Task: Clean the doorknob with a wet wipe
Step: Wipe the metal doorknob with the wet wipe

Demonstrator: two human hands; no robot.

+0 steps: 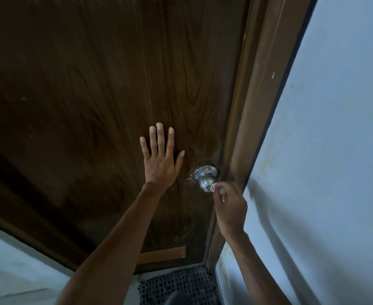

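Head view: the left hand (160, 160) lies flat and open on the door (93, 84), likely steadying it. Just right of it sits the doorknob (205, 178), where the right hand (230, 209) pinches a wet wipe (216, 187) against its end. The door frame (253, 106) crowds that hand; a mat (181, 287) lies below.
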